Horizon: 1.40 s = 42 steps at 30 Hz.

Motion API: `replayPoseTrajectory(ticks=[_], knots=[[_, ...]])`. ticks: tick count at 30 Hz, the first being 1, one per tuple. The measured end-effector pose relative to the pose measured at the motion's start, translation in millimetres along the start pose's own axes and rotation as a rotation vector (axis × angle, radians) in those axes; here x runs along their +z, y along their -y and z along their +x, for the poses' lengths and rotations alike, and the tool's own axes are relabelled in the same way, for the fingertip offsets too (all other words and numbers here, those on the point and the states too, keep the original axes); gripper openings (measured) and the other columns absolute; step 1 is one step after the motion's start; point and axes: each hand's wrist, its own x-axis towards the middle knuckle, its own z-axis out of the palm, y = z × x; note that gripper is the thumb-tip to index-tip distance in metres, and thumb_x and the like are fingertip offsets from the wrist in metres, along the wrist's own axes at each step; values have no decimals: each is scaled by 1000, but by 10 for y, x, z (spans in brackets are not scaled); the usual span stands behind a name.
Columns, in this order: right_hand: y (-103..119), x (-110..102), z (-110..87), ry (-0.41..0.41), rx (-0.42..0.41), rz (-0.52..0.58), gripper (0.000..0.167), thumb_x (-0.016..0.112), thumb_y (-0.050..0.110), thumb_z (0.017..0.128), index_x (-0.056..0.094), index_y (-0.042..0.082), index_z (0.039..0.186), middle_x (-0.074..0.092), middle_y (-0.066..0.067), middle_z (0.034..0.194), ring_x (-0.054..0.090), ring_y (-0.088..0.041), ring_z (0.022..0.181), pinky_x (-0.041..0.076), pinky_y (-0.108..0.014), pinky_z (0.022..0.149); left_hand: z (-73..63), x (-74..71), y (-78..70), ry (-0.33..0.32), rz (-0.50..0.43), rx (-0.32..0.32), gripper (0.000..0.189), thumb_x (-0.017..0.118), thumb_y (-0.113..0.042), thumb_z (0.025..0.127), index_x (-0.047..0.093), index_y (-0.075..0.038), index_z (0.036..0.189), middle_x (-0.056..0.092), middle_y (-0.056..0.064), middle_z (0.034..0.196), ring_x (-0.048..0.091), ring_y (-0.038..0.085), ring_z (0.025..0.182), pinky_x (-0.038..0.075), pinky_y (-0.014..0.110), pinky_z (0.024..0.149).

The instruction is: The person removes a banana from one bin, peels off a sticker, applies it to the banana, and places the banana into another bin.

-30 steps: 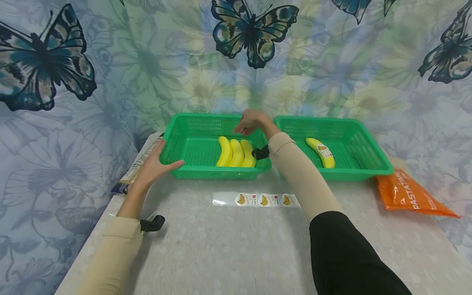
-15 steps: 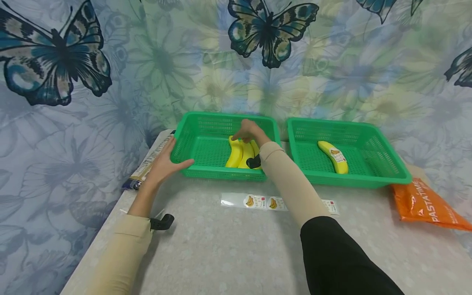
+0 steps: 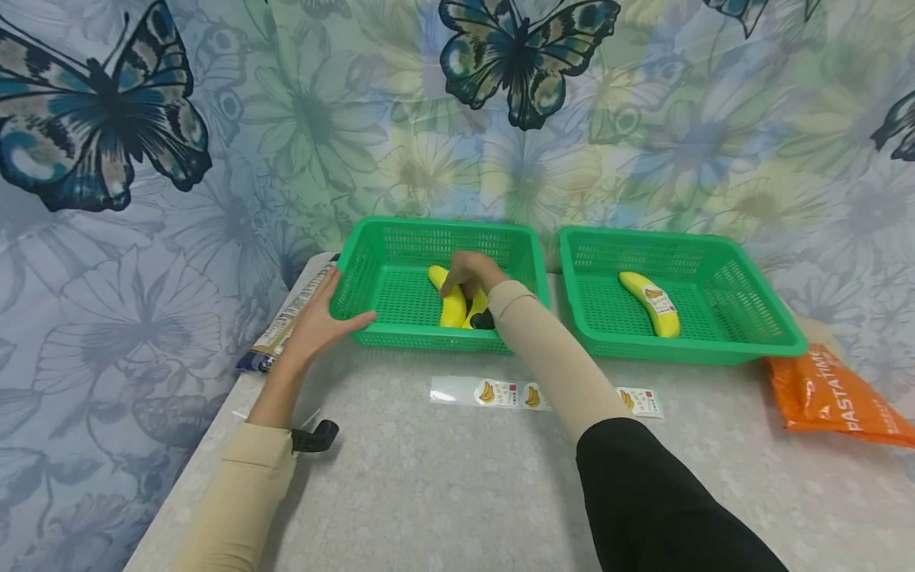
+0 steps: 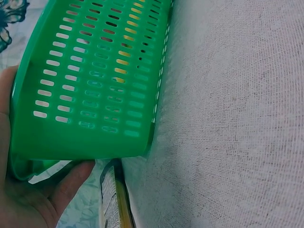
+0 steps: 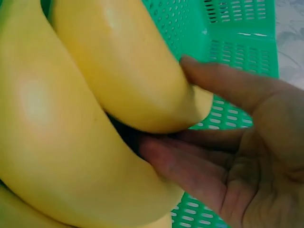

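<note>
In the head view my left hand (image 3: pixel 318 322) rests against the front left corner of the left green basket (image 3: pixel 407 337), fingers straight along the side and thumb out along the front. My right hand (image 3: pixel 473 270) reaches into that basket and pinches the leftmost banana (image 3: pixel 453 308). In the right wrist view, the thumb lies on one side of this banana (image 5: pixel 128 66), with the fingers slipped between it and a neighbouring banana (image 5: pixel 71 137). A part of another banana (image 5: pixel 23 211) shows below. The hand and wrist camera partly hide the other bananas in the head view.
A second green basket (image 3: pixel 715 353) on the right holds one banana (image 3: pixel 650 303) with a sticker. In front lies a clear strip of banana stickers (image 3: pixel 499 392), partly under my right sleeve. An orange pasta bag (image 3: pixel 839 393) lies far right; a blue and gold packet (image 3: pixel 272 342) lies left.
My right hand has come down from above the bananas and taken hold of the leftmost one, which now leans apart from the others. My left hand stays at the basket corner.
</note>
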Motion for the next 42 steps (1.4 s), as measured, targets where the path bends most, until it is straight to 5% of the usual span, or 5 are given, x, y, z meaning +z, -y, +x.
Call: replayPoseTrajectory(ticks=[7,15,24,39,42], knots=[[-72,-5,-53,27,28,50,75,76,28,85,36,1,143,62,-18,115,69,-25,92,60,-32,78,-24,72,-27,6,-9,-6,111,67,-64,80,-3,-26,157,-9,-3,166,2,41,151,14,74,112],[-158,-72,-144,-163,2,33,44,81,33,80,60,1,103,69,-13,88,72,-23,78,61,-32,72,-30,93,-101,25,-31,-9,111,68,-64,80,-4,-28,157,-10,-4,165,0,41,151,14,75,111],[-226,-224,-289,-182,-6,86,51,80,32,81,57,-2,111,70,-15,94,73,-24,82,61,-32,77,-36,146,-157,26,-44,-8,111,68,-63,80,-4,-28,157,-10,-5,165,-1,41,151,13,76,111],[-170,-609,-1456,-298,-173,168,44,81,38,79,69,-4,87,70,-10,68,70,-20,62,60,-33,70,-16,-12,-128,2,-55,-25,110,67,-64,81,-5,-30,157,-12,-9,164,-4,41,151,12,76,110],[-290,-498,-1770,-280,-176,170,55,80,40,79,70,-5,109,74,-10,79,72,-23,69,60,-33,73,-34,4,-84,10,-75,-38,111,68,-63,80,-5,-29,157,-13,-9,164,-5,40,151,12,77,110]])
